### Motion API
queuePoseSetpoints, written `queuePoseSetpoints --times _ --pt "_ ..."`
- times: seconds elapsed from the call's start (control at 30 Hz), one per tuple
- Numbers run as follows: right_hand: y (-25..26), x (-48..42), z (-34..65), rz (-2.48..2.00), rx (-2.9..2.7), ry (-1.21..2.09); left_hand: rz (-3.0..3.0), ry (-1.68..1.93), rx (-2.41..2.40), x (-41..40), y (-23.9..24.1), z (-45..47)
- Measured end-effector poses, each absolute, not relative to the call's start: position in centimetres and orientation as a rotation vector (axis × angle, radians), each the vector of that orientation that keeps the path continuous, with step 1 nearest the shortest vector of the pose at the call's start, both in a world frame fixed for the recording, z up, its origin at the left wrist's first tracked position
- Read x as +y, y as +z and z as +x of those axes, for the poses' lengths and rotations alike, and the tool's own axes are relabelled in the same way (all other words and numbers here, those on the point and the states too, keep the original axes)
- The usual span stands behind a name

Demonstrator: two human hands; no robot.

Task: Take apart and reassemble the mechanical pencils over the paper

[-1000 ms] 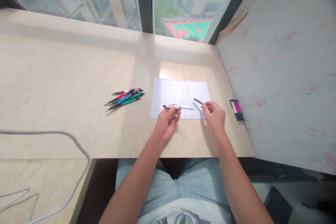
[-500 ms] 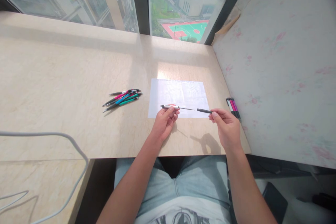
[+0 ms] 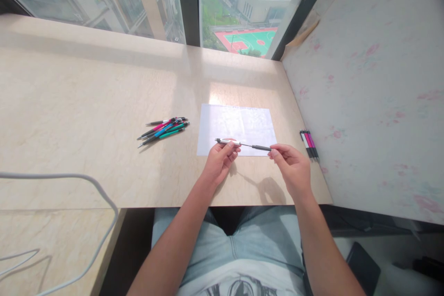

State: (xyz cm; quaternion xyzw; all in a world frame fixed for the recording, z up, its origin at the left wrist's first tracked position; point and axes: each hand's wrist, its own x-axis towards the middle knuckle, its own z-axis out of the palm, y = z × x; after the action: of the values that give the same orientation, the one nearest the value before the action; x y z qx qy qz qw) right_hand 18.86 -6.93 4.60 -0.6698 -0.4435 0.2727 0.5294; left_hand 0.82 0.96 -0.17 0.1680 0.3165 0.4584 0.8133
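Observation:
Pinched in my left hand (image 3: 222,159) is the white upper barrel (image 3: 230,141) of a pen, its black clicker end pointing left. A thin refill (image 3: 246,145) sticks out of the barrel to the right. My right hand (image 3: 292,166) is closed on the pen's black front grip (image 3: 261,148), holding it by its right end. The refill's tip is inside the grip's left end, and a stretch of refill shows between the two parts. Both hands are above the near edge of a white sheet of paper (image 3: 236,122).
Left of the paper lies a loose pile of several pens (image 3: 164,130) in mixed colours. Several pens in a row (image 3: 308,144) lie by the papered wall (image 3: 374,101) at right. A grey cable (image 3: 100,189) curves over the desk (image 3: 86,101) at left. Windows stand behind.
My right hand has moved left, bringing the black grip over the refill's tip, where a gap was before. My left hand has barely moved.

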Motion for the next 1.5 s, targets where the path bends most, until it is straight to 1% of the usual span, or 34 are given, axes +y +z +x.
queuePoseSetpoints --times 0.33,0.87,1.23,1.33,1.5 --pt "3.9 -6.1 17.3 -1.642 -1.156 0.619 0.457 0.916 0.681 0.8 0.0 0.8" --pt "4.2 -6.0 17.1 -1.660 -1.201 0.651 0.449 0.926 0.695 0.7 0.1 0.8" --pt "4.7 -6.0 17.3 -1.850 -1.446 0.392 0.514 0.914 0.689 0.6 0.1 0.9" --pt "4.4 -5.9 17.5 -1.840 -1.437 0.462 0.525 0.924 0.695 0.6 0.1 0.9" --pt "3.4 -5.9 18.0 -1.628 -1.295 0.655 0.519 0.944 0.710 0.6 0.2 1.0"
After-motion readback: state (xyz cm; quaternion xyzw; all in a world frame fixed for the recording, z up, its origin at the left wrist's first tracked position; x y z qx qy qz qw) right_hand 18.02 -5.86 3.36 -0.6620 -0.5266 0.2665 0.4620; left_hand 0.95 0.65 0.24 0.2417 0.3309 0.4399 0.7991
